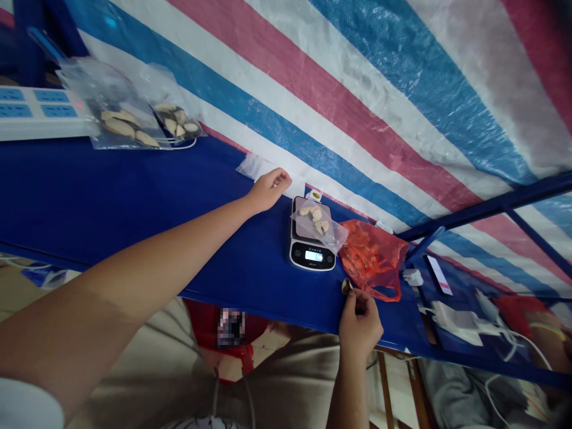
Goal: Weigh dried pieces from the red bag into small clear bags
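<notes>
My right hand (361,322) pinches a small brown-and-cream dried piece (346,286) at the table's front edge, just below the red plastic bag (373,253). My left hand (269,189) is closed with curled fingers, over white paper and clear plastic bags (254,165); whatever it may hold is hidden. Between the hands stands a digital kitchen scale (311,260) with a lit display whose digits are blurred. On its pan lies a clear zip bag (333,236) with several pale dried pieces (318,214) on or in it; I cannot tell which.
Two clear bags of dried pieces (127,125) lie at the left beside a power strip (42,113). Behind the blue table (134,196) hangs a striped sheet (313,89). A phone (440,275), chargers and cables lie at right, near another person's arm (547,339). A red stool (210,333) is below.
</notes>
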Available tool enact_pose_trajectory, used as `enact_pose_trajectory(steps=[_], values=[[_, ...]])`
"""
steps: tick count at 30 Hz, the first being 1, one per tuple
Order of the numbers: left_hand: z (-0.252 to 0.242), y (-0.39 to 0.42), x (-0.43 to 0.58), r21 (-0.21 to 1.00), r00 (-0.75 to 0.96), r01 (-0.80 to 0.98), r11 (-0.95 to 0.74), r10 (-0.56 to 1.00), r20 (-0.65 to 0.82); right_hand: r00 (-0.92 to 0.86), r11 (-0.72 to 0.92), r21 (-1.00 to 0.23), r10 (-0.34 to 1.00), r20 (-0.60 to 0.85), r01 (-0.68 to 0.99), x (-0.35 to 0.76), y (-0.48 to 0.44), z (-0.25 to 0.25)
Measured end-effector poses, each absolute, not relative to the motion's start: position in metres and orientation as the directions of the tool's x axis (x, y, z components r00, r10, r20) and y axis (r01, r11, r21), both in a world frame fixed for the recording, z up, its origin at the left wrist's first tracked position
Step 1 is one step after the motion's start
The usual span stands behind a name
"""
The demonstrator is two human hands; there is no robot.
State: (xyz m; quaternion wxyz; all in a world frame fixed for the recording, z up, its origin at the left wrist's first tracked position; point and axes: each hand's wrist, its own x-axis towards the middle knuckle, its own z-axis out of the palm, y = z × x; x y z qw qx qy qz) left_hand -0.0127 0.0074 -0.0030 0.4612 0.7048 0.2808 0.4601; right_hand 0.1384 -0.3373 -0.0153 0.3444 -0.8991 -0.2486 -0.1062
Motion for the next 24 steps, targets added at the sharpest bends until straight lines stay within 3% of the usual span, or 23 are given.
enact_pose_trajectory(steps=[24], values=[[-0.0023, 0.0066, -0.013, 0.9, 0.453, 0.019, -0.435, 0.806, 0.381, 0.844, -0.639, -0.552, 0.384, 0.375, 0.536, 0.1388, -0.3377, -0.0146]])
